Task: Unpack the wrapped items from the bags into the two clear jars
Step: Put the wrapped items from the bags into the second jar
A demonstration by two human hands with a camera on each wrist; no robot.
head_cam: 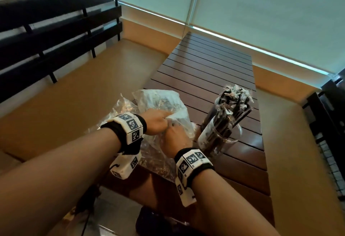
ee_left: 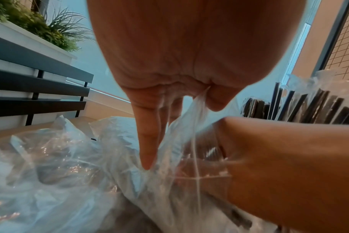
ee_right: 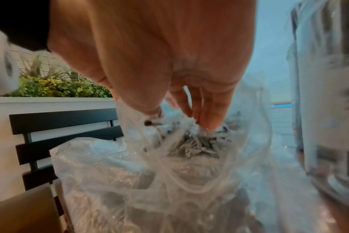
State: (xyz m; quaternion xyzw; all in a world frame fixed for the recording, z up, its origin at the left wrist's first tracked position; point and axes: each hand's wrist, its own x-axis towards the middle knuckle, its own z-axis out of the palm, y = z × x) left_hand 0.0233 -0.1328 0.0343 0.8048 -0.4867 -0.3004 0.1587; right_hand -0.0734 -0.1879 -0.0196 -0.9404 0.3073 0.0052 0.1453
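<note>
Two clear plastic bags lie on the dark slatted table (head_cam: 205, 64). My left hand (head_cam: 156, 123) pinches the raised rim of the nearer bag (head_cam: 160, 99) between thumb and fingers, with the index finger (ee_left: 147, 154) pointing down. My right hand (head_cam: 175, 136) is inside that bag (ee_right: 189, 173). Its straight fingertips (ee_right: 207, 123) touch the crinkled ends of the wrapped sticks (ee_right: 199, 141), and its thumb stands apart. To the right stand two clear jars, the near one (head_cam: 218, 138) and the far one (head_cam: 222, 108), both holding dark wrapped sticks.
A crumpled second bag (head_cam: 119, 108) lies left of my hands. A tan cushioned bench (head_cam: 74, 86) with a dark slatted back (head_cam: 56, 30) runs along the left. A planter with greenery (ee_left: 40, 31) sits behind it. Bare slats stretch beyond the jars.
</note>
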